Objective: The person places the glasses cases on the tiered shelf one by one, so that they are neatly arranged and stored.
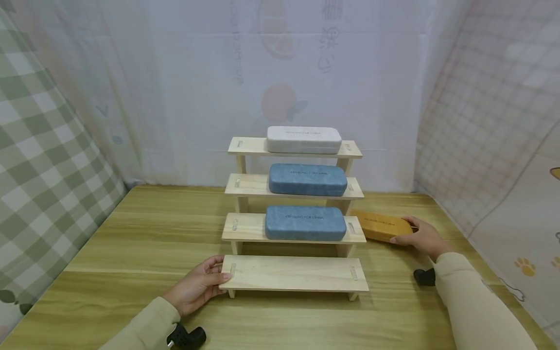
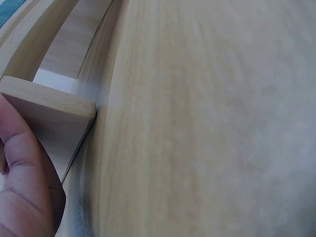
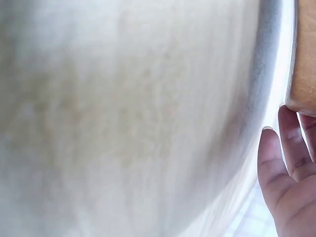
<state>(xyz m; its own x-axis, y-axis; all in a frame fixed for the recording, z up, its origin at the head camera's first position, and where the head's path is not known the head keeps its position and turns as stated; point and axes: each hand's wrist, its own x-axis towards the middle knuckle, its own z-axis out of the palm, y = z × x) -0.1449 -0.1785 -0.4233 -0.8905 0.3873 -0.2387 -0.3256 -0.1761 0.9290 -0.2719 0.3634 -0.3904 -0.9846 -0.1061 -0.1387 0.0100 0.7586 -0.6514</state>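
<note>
A tiered wooden display stand [image 1: 294,273] is at the centre of the head view. My left hand [image 1: 197,284] grips the left end of its lowest shelf, thumb at the top edge; some fingers are hidden below. In the left wrist view this hand [image 2: 22,182] lies against the wooden end piece. Beside the stand on the right, an orange glasses case [image 1: 380,226] lies on the table, its left end partly hidden behind a shelf. My right hand [image 1: 423,236] holds the case's right end between thumb and fingers. The right wrist view shows fingertips [image 3: 289,116] at the case's edge [image 3: 303,74].
A white glasses case [image 1: 304,141] sits on the top shelf. Below it are a blue case [image 1: 307,180] and another blue case [image 1: 305,223], one per shelf. Wood-grain table [image 1: 144,238] surrounds the stand, with a white curtain [image 1: 183,107] behind and cloths at both sides.
</note>
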